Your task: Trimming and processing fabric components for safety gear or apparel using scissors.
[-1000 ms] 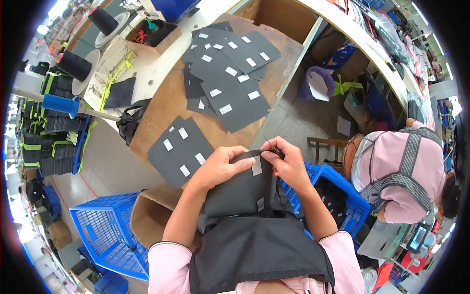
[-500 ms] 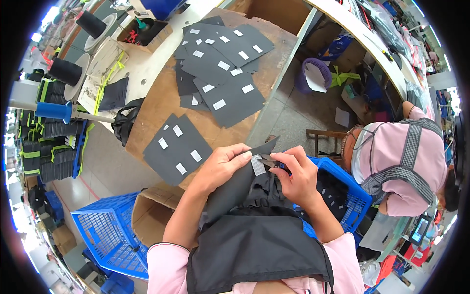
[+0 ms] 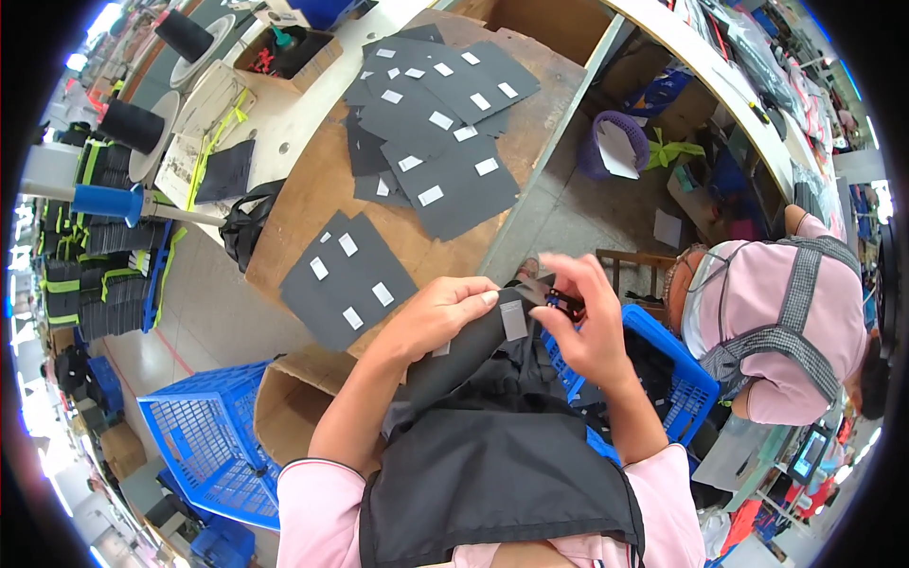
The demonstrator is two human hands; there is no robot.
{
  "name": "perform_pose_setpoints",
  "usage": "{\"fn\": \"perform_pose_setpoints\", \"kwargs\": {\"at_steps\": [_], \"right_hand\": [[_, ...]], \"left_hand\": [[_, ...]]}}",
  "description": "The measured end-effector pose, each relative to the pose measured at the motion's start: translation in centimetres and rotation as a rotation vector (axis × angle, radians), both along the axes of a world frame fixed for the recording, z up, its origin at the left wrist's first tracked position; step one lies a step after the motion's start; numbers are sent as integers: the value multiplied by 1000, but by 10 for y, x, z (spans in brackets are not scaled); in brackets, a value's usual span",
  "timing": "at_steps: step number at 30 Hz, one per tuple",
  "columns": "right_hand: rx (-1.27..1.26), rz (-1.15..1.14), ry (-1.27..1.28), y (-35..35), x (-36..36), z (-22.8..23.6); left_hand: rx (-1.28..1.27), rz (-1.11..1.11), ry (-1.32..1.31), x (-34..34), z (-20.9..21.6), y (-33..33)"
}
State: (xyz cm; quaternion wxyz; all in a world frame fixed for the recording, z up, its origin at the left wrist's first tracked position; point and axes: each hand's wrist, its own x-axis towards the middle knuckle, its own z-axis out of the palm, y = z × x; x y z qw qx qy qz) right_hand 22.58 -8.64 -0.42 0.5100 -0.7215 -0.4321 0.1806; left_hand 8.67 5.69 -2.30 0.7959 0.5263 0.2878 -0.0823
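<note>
Fingers of the left hand [image 3: 437, 320] pinch the upper edge of the dark panel [image 3: 473, 350], which is bent just below the centre, toward six o'clock. At its two o'clock, the right hand [image 3: 589, 317] loosely holds the small snips [image 3: 568, 303], fingers partly spread. For good work, I believe the edge should be firm, and the blades away from the pale patch [image 3: 513, 320].

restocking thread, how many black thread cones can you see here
2: the upper cone near the top left, and the lower cone below it in the picture. Others may be hidden.
</note>
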Motion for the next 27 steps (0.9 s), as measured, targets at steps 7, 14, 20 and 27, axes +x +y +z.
{"fn": "perform_pose_setpoints", "kwargs": {"at_steps": [7, 14, 20, 27], "right_hand": [[-149, 226, 216, -1, 22, -29], [-29, -85, -228, 2, -15, -27], [-34, 267, -412, 1, -25, -19], [49, 209, -390, -1, -28, -32]], "left_hand": [[105, -71, -76, -37, -6, 9], [-86, 138, 2, -38, -8, 0], [-22, 130, -34, -37, -8, -1], [-16, 134, -35, -38, -6, -2]]}}
